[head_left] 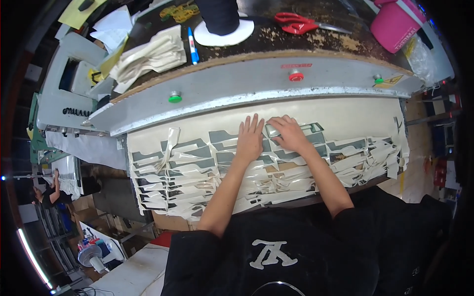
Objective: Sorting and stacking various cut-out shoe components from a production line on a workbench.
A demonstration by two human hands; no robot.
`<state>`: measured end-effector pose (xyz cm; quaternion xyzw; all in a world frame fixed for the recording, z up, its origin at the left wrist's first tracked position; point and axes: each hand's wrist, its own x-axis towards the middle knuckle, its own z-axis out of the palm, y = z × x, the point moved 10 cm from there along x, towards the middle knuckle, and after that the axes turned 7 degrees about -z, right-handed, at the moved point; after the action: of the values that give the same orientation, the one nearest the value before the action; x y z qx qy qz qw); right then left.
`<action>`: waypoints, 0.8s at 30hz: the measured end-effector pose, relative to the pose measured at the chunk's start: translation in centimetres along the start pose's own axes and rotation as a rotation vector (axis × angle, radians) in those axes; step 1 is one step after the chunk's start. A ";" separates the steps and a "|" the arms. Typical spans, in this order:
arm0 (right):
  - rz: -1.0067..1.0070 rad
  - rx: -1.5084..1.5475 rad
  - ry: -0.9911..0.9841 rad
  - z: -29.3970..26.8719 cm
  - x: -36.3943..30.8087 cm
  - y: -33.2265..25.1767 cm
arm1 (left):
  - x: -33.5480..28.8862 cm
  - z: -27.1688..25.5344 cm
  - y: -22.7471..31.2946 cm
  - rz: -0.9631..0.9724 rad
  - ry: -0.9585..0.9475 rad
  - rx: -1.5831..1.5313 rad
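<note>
A cream sheet (345, 111) of smooth, leather-like material lies across the work surface, its near part cut into thin strips around several angular holes. My left hand (250, 141) rests flat on it with fingers stretched out, holding nothing. Just right of it, my right hand (291, 136) grips a narrow metal-edged cutting die (311, 129), fingers on its far side and thumb on the near side. That die lies on the sheet at the far edge of the holes; its middle is partly hidden by the hand.
Beyond the sheet runs a grey machine beam (227, 96) with green buttons and a red button (296, 77). On the ledge above are red-handled scissors (296, 24), a blue-and-white pen (192, 47), stacked cream pieces (153, 54), a black spool (217, 17) and a pink container (395, 27).
</note>
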<state>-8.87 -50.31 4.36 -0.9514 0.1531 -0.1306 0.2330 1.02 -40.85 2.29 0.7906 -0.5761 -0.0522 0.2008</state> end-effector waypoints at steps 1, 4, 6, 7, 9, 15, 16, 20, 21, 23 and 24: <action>-0.002 0.029 -0.148 1.5 -0.5 0.3 | -0.3 1.0 0.1 -0.015 -0.019 -0.001; 0.020 0.034 -0.049 0.1 -2.3 0.0 | -0.7 2.7 0.4 -0.025 -0.060 -0.006; 0.051 0.043 0.160 -4.9 -3.7 -1.6 | -1.4 2.5 -0.6 -0.061 -0.063 0.011; 0.103 0.068 0.338 -8.1 -5.4 -1.5 | -1.6 2.4 -0.9 -0.073 -0.065 0.015; 0.187 0.200 0.663 -12.2 -9.7 -0.3 | -1.7 1.8 -1.1 -0.067 -0.014 -0.069; 0.267 0.542 1.172 -12.7 -20.6 -2.3 | -3.8 -6.9 7.8 -0.055 0.116 -0.773; 0.317 0.460 1.064 -11.7 -20.9 -2.9 | -4.5 -9.2 10.1 -0.003 0.128 -0.834; 0.202 0.483 0.767 -10.8 -14.2 -10.7 | -7.9 -12.1 12.2 -0.109 0.142 -1.037; 0.187 0.577 0.682 -9.2 -13.4 -11.7 | -8.9 -11.9 11.6 -0.121 0.158 -1.010; 0.137 0.673 0.578 -7.0 -11.8 -13.7 | -12.1 -6.5 5.7 -0.619 0.065 -1.201; 0.124 0.689 0.569 -6.2 -11.9 -13.7 | -13.7 -5.4 2.4 -0.794 0.157 -1.311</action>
<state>-18.66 -37.05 14.23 -0.7336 0.2152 -0.4162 0.4923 -3.99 -27.29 6.07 0.6587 -0.0845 -0.3950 0.6348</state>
